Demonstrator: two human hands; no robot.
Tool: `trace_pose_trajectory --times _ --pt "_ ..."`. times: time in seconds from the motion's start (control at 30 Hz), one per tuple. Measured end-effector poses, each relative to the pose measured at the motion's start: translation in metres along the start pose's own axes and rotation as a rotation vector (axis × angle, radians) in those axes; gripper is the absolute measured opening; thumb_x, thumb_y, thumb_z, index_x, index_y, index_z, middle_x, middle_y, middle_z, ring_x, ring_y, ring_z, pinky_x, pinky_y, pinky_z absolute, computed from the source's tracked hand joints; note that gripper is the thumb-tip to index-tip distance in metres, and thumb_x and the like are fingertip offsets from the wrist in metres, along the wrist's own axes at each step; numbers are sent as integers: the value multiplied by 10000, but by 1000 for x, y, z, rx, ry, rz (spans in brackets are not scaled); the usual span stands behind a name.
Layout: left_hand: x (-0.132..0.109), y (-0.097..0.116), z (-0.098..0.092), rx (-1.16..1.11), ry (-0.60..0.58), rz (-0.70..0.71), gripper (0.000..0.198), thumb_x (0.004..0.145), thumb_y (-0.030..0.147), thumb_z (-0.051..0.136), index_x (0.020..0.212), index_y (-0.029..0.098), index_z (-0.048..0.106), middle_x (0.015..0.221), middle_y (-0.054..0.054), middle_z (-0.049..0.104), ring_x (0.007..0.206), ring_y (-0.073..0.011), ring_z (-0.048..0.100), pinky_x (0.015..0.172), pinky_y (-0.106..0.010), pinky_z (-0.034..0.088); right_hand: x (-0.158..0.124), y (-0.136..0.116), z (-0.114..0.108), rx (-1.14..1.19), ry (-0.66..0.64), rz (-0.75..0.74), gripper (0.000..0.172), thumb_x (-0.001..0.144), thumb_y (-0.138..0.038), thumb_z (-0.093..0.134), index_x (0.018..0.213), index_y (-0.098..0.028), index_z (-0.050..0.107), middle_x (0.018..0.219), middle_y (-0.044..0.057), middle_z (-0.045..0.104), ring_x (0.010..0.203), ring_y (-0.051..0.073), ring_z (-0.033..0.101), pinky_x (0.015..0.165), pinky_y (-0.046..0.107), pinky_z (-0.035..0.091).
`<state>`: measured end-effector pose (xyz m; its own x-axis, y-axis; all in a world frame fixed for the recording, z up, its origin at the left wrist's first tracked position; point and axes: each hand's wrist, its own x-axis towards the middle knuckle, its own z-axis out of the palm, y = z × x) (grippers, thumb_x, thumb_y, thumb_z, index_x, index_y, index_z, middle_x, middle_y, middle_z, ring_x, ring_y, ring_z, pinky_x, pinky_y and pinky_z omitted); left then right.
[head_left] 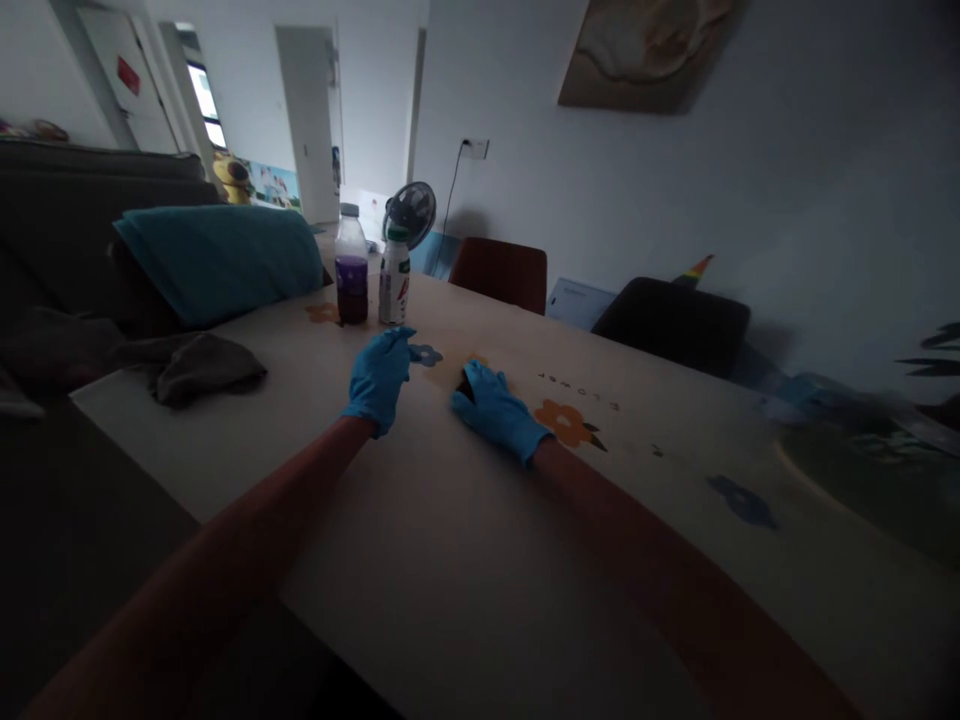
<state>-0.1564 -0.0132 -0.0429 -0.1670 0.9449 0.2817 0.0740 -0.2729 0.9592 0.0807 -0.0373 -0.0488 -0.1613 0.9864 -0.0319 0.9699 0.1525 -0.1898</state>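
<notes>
Blue-gloved left hand loosely curled, empty; right hand flat on table, covering something dark; bottles beyond, near far edge.

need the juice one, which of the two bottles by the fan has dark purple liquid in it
The clear bottle with the grey cap, the left of the pair, with purple liquid in its lower half. The white bottle beside it is opaque with a green cap.
</notes>
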Motion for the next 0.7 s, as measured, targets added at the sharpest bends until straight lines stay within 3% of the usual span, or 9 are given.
trace_pose_trajectory --times 0.1,0.2,0.3,0.43,0.53,0.7 --pt "-4 6 1 26 51 -109 352 1148 162 576 1347 166 866 1046 -65 807 718 -150 614 709 -270 531 33 -25 -4 -25 58 27 576 1265 -449 519 1702 -141 732 1773 256 707 1634 425 701 1387 532 557" --pt "-4 6 2 40 69 -148 374 1128 128 563 1350 173 860 1064 -59 805 729 -154 608 734 -275 554 63 -39 -7 -19 83 25 485 1276 -401 497 1562 -158 805 1644 242 788 1524 409 761 1309 510 598" --pt "-2 1 2 78 89 -130 363 1140 153 575 1340 194 875 1085 -65 811 752 -163 626 769 -286 581 89 -50 -7 -4 92 17 496 1289 -433 509 1620 -183 781 1679 218 772 1553 390 736 1336 508 573" --pt "-2 0 3 83 76 -127 375 1143 176 573 1362 200 876 1101 -72 816 761 -166 652 778 -288 602 106 -64 1 9 97 -25 581 1301 -487 535 1741 -151 710 1886 249 602 1746 423 563 1498 637 376" --pt "-3 4 3 81 72 -155 374 1123 144 571 1344 199 867 1117 -71 828 744 -156 645 789 -291 603 98 -65 6 8 98 -67 592 1301 -459 517 1775 -156 705 1975 242 490 1837 435 451 1545 664 273" --pt "-1 -2 1 57 17 -126 311 1103 117 569 1266 183 825 1003 -71 807 686 -158 597 729 -297 545 57 -43 6 -5 80 -100 620 1287 -449 502 1847 -247 674 2016 178 447 1868 426 439 1569 683 272"
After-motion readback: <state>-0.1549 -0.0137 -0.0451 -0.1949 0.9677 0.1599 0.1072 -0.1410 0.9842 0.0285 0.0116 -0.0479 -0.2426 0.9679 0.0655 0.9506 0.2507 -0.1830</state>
